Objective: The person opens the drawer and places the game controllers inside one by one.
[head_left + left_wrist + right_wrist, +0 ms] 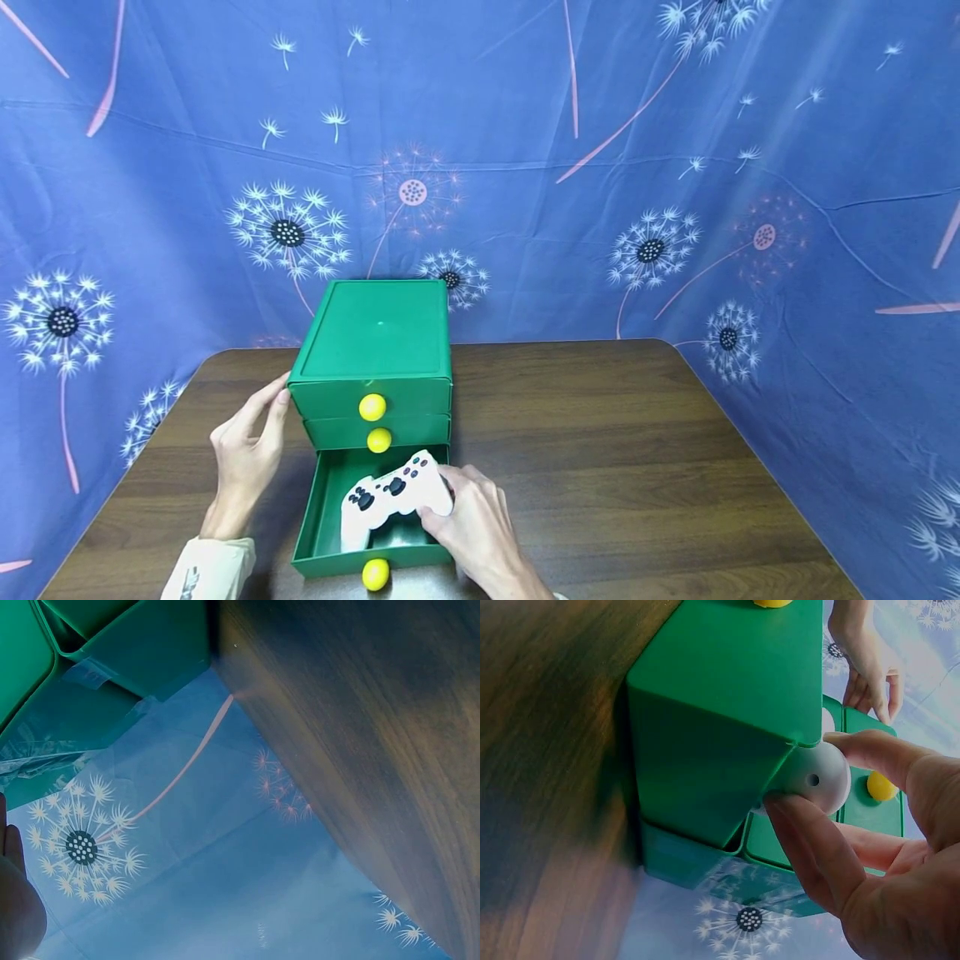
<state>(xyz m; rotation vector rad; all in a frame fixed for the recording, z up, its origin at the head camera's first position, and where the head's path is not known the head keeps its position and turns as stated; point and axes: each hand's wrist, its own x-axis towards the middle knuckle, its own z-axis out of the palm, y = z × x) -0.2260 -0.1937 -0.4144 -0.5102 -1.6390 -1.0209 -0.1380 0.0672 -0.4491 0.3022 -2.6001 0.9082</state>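
Note:
A white game controller [412, 493] with black thumbsticks lies tilted over the pulled-out bottom drawer [333, 565] of a green drawer unit [375, 333]. My right hand [480, 525] grips the controller's right handle between thumb and fingers. Seen from the right wrist, the rounded white handle end [829, 776] sits between thumb and fingertips, just above the drawer wall. On the other side, my left hand [243, 458] rests its fingertips on the unit's left side near the front top corner. Only a sliver of that hand [19, 900] enters the left wrist view.
Two upper drawers with yellow ball knobs [372, 407] are closed; the bottom drawer carries another yellow knob [376, 575]. The unit stands on a dark wooden table [637, 467]. Behind hangs a blue dandelion-print cloth [517, 225].

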